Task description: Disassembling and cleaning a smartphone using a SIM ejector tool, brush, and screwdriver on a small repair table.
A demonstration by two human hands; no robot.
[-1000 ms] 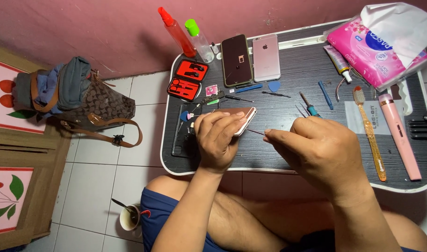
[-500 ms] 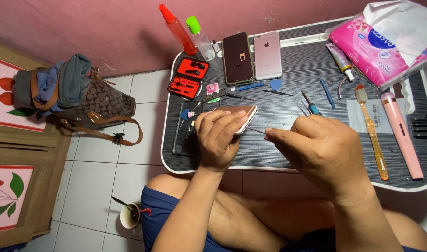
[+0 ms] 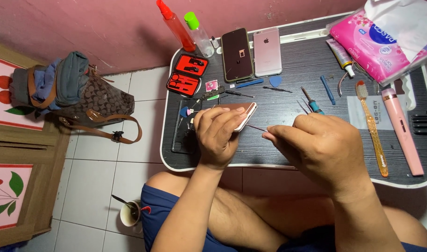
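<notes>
Both hands work close together over the bench's near edge. With my left hand (image 3: 219,136) I grip a rose-gold phone (image 3: 245,115), fingers curled over its top, holding it tilted just above the dark bench (image 3: 288,100), toward the near left part. My right hand (image 3: 321,148) pinches a thin metal pin tool (image 3: 256,127) between thumb and fingertips, its tip touching the phone's right edge.

Along the far edge lie a black phone (image 3: 236,54) and a pink phone (image 3: 267,51) side by side, back up. Left of them, at the far left corner, stand a red bottle (image 3: 176,25) and a clear bottle with a green cap (image 3: 199,34), with an open red tool case (image 3: 187,73) just below them. A blue screwdriver (image 3: 328,90) lies mid-bench, right of the phones. Near the right edge lie an orange toothbrush (image 3: 373,129) and a pink pen-shaped device (image 3: 402,129), roughly parallel. A pink tissue pack (image 3: 377,42) fills the far right corner.

On the tiled floor to the left sit a brown bag (image 3: 89,105) and a cup (image 3: 130,213).
</notes>
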